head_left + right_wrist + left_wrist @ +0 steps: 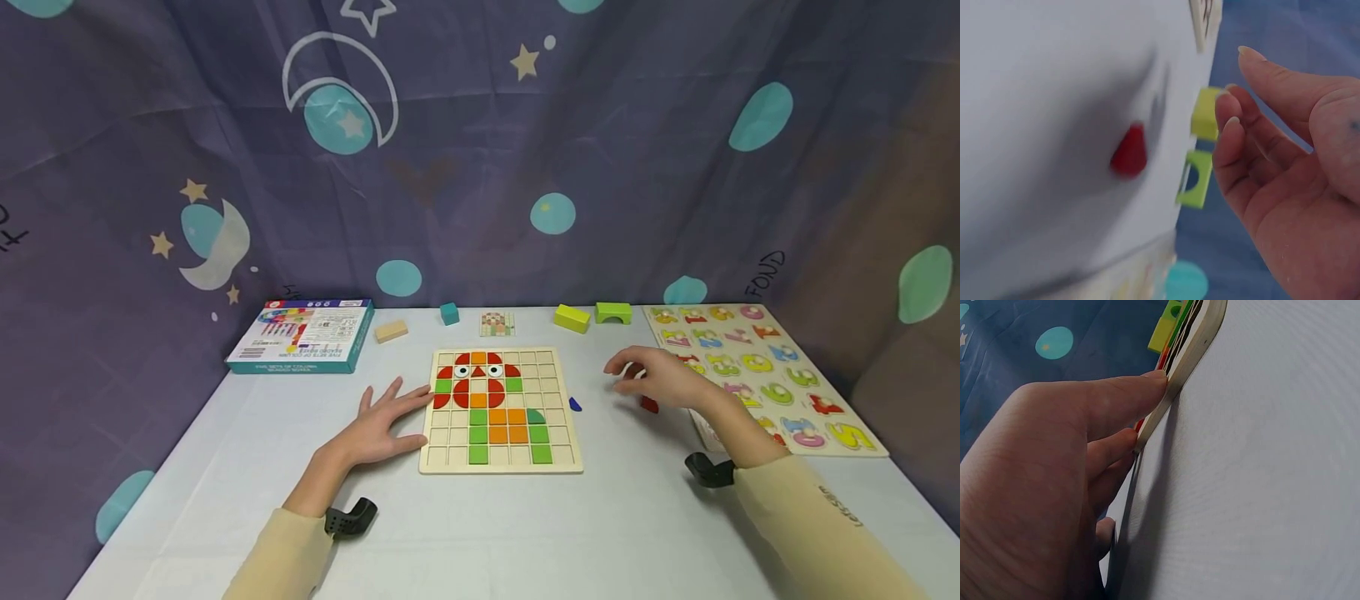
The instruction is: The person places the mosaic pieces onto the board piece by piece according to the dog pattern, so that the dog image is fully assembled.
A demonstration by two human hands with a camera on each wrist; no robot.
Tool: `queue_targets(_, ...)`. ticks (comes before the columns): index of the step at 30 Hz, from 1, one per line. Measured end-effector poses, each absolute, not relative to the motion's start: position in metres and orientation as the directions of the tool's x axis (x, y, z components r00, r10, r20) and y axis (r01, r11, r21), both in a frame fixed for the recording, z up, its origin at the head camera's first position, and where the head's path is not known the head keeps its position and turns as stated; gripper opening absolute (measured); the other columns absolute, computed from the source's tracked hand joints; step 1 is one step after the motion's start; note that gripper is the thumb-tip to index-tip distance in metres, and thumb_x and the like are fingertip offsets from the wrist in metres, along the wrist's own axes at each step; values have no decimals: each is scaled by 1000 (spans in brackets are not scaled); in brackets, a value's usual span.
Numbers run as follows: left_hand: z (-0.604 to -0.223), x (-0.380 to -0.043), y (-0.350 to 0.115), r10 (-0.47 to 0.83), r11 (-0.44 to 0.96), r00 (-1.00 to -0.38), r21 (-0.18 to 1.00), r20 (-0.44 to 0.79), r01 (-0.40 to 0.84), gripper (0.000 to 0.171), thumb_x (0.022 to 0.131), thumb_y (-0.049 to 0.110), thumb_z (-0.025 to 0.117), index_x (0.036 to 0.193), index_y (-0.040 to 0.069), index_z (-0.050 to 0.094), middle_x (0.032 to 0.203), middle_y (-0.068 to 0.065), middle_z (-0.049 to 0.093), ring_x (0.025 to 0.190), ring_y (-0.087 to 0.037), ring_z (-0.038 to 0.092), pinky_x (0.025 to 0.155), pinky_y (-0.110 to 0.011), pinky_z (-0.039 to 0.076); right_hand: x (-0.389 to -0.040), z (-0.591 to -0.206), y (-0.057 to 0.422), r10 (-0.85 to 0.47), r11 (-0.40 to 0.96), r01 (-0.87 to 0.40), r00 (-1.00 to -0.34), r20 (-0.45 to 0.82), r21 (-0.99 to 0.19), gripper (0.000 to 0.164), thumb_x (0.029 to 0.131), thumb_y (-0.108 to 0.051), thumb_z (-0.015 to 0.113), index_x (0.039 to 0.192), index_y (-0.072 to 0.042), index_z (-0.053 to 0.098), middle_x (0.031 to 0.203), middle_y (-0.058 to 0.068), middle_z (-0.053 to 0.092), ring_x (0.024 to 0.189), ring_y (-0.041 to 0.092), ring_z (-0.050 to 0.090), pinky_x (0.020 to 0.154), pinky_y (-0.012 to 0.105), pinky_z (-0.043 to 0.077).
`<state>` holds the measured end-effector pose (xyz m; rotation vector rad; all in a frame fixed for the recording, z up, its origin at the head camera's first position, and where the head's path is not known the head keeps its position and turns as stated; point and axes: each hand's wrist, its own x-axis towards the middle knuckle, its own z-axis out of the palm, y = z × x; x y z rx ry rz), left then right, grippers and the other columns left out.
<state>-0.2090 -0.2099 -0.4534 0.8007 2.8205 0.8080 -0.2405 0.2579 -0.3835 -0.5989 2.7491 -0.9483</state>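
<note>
A square wooden grid board (442, 458) lies mid-table, with red, green and orange tiles and two eye pieces forming a figure. Spread fingers of my left hand (381, 427) touch the board's left edge; in the left wrist view the thumb (1129, 403) is against its rim. To the right of the board, my right hand (660, 379) is raised over the table, fingers loosely bent and nothing between them. Under it lies a red piece (1130, 153), partly covered by the hand in the head view. A small blue piece (575, 404) lies by the board's right edge.
At the back stand a boxed set (300, 337), a plain wooden block (391, 331), a teal cube (449, 313), a small pattern card (497, 324), a yellow-green block (572, 318) and a green arch (613, 312). A number puzzle board (757, 364) lies at right.
</note>
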Motion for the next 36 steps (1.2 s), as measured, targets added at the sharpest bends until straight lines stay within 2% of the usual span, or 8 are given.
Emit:
queue_targets(9,-454,-209,-211,514,721,-856,514,52,464,68,92,46,68,152,19,50,160,4,38,153,-37,9,112,-70,-8,-230,-390,290,-430,739,-319,-901,-50,-593,23,90,-1,73,112,4,69,105,11,68,92,25,61,70,30,54)
queue_targets(15,-456,-209,-212,515,719,-855,515,57,467,68,92,46,68,152,19,50,160,4,38,152,-37,9,112,-70,-8,-226,-397,301,-444,719,-319,-894,-54,-617,22,89,1,73,111,2,70,103,7,68,87,22,59,68,27,53)
queue_targets(23,-454,-209,-210,514,720,-856,518,52,463,68,92,45,68,152,19,50,160,4,38,153,-37,9,112,-69,-9,-224,-402,304,-458,711,-327,-887,-58,-622,27,84,4,77,110,-1,71,102,4,65,88,22,56,75,27,51)
queue_targets(29,-454,-209,-209,505,734,-862,508,33,450,69,92,45,68,153,21,48,161,6,35,153,-34,7,113,-66,-10,-226,-403,306,-469,720,-332,-880,-75,-609,26,85,4,77,109,-3,73,103,3,64,88,21,54,74,26,51)
queue_targets(36,-454,-209,-209,512,729,-858,505,46,462,68,92,46,68,152,20,49,160,4,37,153,-36,8,113,-69,-8,-227,-404,306,-450,743,-315,-888,-93,-591,24,85,1,78,108,-4,74,100,1,63,86,20,53,71,27,49)
